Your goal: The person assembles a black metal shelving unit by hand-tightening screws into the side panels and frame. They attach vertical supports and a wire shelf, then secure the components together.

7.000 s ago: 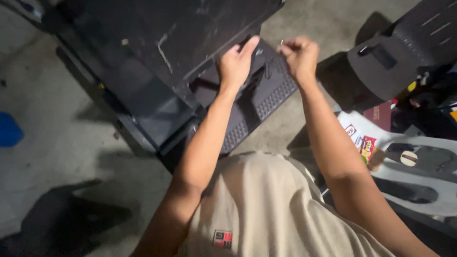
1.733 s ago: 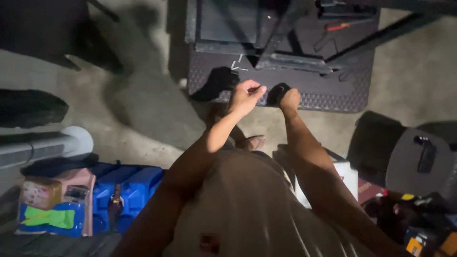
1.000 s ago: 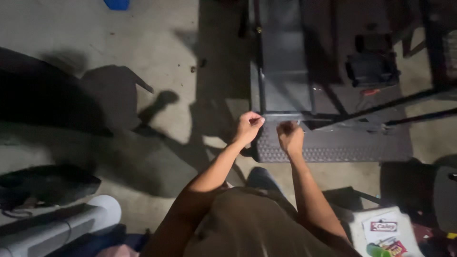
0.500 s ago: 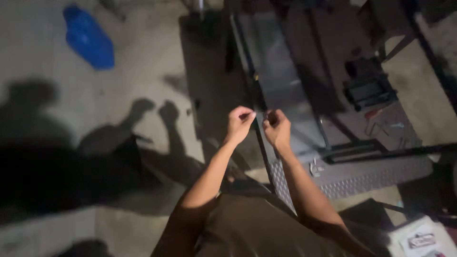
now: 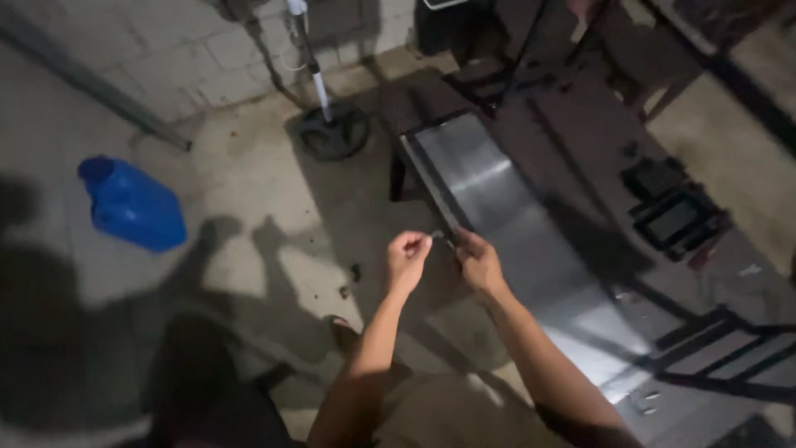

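My left hand (image 5: 408,255) and right hand (image 5: 478,259), fingertips pinched on one small item (image 5: 439,236) too tiny to identify, held between them just beside the metal sheet's (image 5: 531,249) near edge.

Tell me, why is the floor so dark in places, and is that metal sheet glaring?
Head view: dim overall; big shadows cross the floor at left. The metal sheet shows a soft sheen, not blown out. Both hands, left and right, look slightly blurred.
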